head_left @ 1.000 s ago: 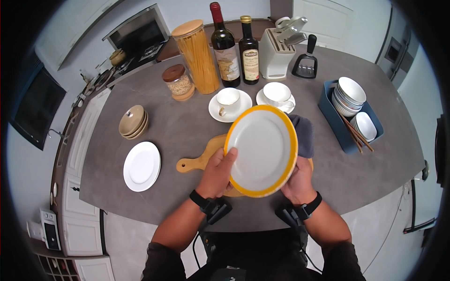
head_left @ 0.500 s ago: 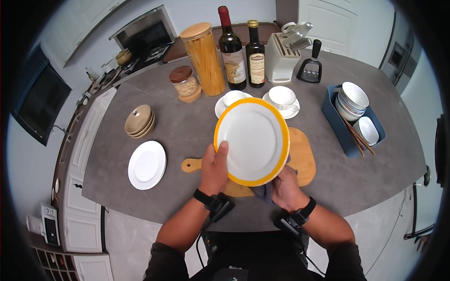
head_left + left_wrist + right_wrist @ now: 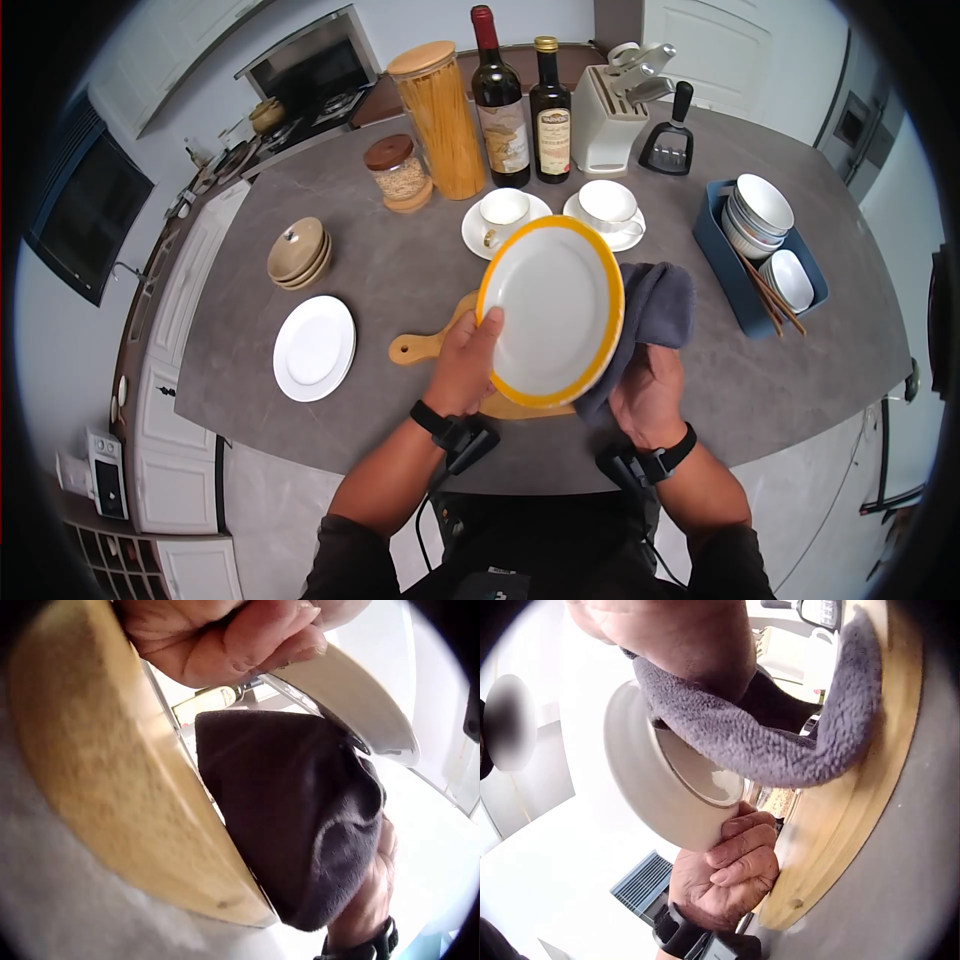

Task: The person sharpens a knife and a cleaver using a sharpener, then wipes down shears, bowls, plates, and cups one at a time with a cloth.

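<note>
A white plate (image 3: 555, 310) with a yellow rim is held tilted up over the wooden cutting board (image 3: 416, 348). My left hand (image 3: 465, 362) grips its left edge, thumb on the front and fingers curled behind, as the right wrist view shows. My right hand (image 3: 648, 398) holds a dark grey cloth (image 3: 662, 305) at the plate's right side, its fingers largely hidden by the fabric. In the left wrist view the cloth (image 3: 292, 810) hangs below the plate's underside (image 3: 349, 694), beside the board's edge.
White plates (image 3: 314, 348) and beige bowls (image 3: 298, 250) are stacked at left. Behind stand two cups (image 3: 505, 207) on saucers, jars, bottles (image 3: 500, 120) and a knife block (image 3: 608, 120). A blue bin (image 3: 735, 285) with bowls and chopsticks is at right.
The cloth went from beside the plate to beneath its lower edge, then back out to the right with my right hand. My left hand keeps hold of the plate, which tilted and shifted slightly.
</note>
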{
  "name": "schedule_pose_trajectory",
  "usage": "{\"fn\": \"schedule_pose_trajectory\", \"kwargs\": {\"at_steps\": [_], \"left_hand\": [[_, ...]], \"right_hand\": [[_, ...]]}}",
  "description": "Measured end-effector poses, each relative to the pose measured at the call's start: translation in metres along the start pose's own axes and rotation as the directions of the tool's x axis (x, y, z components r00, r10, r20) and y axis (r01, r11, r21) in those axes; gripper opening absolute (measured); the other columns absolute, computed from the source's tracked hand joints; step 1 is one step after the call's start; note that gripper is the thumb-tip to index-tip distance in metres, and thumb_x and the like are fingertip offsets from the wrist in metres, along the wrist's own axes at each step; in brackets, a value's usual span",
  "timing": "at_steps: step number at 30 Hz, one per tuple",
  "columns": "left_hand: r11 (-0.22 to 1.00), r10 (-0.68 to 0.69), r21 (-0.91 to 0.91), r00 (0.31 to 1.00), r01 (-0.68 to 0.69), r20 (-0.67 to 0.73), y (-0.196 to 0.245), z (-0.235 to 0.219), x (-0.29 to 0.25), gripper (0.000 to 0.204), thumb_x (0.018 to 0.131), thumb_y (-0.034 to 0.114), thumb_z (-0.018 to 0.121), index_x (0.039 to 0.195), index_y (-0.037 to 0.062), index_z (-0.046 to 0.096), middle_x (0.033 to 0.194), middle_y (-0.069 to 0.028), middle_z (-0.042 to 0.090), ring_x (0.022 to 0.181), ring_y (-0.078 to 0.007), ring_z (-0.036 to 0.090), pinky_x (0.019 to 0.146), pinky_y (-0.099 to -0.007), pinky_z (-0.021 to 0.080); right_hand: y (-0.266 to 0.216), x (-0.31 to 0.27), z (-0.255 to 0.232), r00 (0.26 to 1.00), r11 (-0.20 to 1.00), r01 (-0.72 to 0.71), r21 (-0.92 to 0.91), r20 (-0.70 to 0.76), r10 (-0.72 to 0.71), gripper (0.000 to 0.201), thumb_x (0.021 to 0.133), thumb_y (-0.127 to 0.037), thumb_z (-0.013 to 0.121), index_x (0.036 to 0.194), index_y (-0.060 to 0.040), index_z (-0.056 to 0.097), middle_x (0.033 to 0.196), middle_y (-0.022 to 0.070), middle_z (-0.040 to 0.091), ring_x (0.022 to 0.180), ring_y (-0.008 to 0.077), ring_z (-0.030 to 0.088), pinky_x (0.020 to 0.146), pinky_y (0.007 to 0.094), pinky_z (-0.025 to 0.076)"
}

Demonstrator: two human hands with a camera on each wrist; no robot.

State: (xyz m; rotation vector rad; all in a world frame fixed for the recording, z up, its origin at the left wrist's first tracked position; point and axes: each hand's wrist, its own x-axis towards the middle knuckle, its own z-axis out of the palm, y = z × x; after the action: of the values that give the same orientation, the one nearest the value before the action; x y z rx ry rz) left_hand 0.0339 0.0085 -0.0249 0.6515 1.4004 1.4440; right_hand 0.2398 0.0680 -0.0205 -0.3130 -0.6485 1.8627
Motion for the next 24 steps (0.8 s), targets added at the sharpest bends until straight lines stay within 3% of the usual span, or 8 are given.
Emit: {"fn": "schedule_pose_trajectory", "kwargs": {"at_steps": [7,9,13,15,18,22,23,24], "left_hand": [[0.999,-0.049,0.018,0.983,0.047,0.177,0.002,0.013,-0.013,0.037,0.109,0.046,0.058,0.115,0.0096,0.059,0.080,0.0029,0.061,0.047,-0.0029,0.044,0.039,-0.0209,0.029],[0.999,-0.008,-0.030,0.973,0.015,0.230,-0.002,0.010,-0.012,0.044,0.109,0.047,0.057,0.123,0.0050,0.060,0.088,-0.0002,0.068,0.056,-0.0048,0.056,0.046,-0.0213,0.043],[0.982,0.163,-0.115,0.981,-0.150,0.107,-0.019,0.015,-0.001,0.033,0.111,0.040,0.056,0.114,0.0072,0.058,0.084,0.0016,0.062,0.055,-0.0031,0.050,0.044,-0.0223,0.037],[0.950,0.312,0.017,0.950,-0.313,0.016,-0.018,0.008,0.004,0.039,0.110,0.040,0.059,0.121,0.0028,0.060,0.109,-0.0055,0.069,0.097,-0.0082,0.064,0.086,-0.0268,0.055],[0.928,0.362,0.109,0.931,-0.356,-0.051,-0.016,-0.004,0.007,0.037,0.110,0.038,0.058,0.120,0.0023,0.060,0.106,-0.0053,0.069,0.092,-0.0074,0.064,0.081,-0.0264,0.055],[0.968,0.250,0.013,0.961,-0.251,-0.117,-0.010,-0.008,0.008,0.034,0.110,0.035,0.059,0.119,0.0020,0.060,0.103,-0.0049,0.069,0.089,-0.0074,0.064,0.080,-0.0266,0.055],[0.962,0.269,0.001,0.953,-0.272,-0.141,-0.013,-0.008,0.011,0.033,0.109,0.037,0.059,0.113,0.0036,0.059,0.093,-0.0027,0.067,0.077,-0.0072,0.062,0.063,-0.0256,0.051],[0.955,0.291,-0.007,0.941,-0.297,-0.174,-0.015,-0.012,0.015,0.033,0.109,0.038,0.060,0.108,0.0052,0.059,0.083,-0.0005,0.065,0.064,-0.0069,0.060,0.047,-0.0247,0.047]], "right_hand": [[0.007,-0.007,-0.007,0.993,0.987,-0.114,-0.110,-0.026,0.112,0.049,0.108,-0.022,0.062,0.152,-0.0069,0.049,0.148,0.0063,0.058,0.131,0.0183,0.060,0.111,0.0356,0.050],[0.012,-0.010,-0.014,0.965,0.948,-0.261,-0.183,-0.038,0.259,0.048,0.106,-0.022,0.064,0.149,-0.0044,0.051,0.143,0.0076,0.063,0.126,0.0197,0.064,0.106,0.0349,0.053],[0.014,-0.009,-0.004,0.942,0.940,-0.334,-0.068,-0.013,0.334,0.044,0.105,-0.019,0.064,0.144,-0.0018,0.056,0.138,0.0084,0.067,0.121,0.0199,0.067,0.105,0.0345,0.055],[0.021,-0.007,-0.008,0.939,0.952,-0.302,-0.050,0.157,0.306,0.047,0.109,-0.033,0.056,0.147,-0.0051,0.054,0.146,0.0090,0.062,0.131,0.0207,0.063,0.106,0.0366,0.056],[0.017,-0.006,-0.002,0.896,0.897,-0.441,-0.023,0.040,0.442,0.046,0.108,-0.034,0.055,0.144,-0.0051,0.057,0.145,0.0085,0.063,0.132,0.0221,0.061,0.110,0.0387,0.051],[0.028,0.002,-0.039,0.916,0.923,-0.384,0.007,-0.120,0.382,0.045,0.106,-0.034,0.055,0.141,-0.0062,0.059,0.139,0.0075,0.067,0.130,0.0245,0.061,0.114,0.0415,0.045],[0.015,0.001,-0.007,0.908,0.942,-0.335,0.001,-0.267,0.323,0.025,0.106,-0.028,0.056,0.094,-0.0115,0.070,0.077,-0.0026,0.067,0.070,0.0106,0.059,0.071,0.0260,0.049],[0.009,0.001,-0.011,0.934,0.953,-0.300,0.033,-0.191,0.301,0.026,0.107,-0.030,0.055,0.112,-0.0095,0.070,0.100,0.0024,0.074,0.092,0.0165,0.068,0.088,0.0330,0.055]]}}
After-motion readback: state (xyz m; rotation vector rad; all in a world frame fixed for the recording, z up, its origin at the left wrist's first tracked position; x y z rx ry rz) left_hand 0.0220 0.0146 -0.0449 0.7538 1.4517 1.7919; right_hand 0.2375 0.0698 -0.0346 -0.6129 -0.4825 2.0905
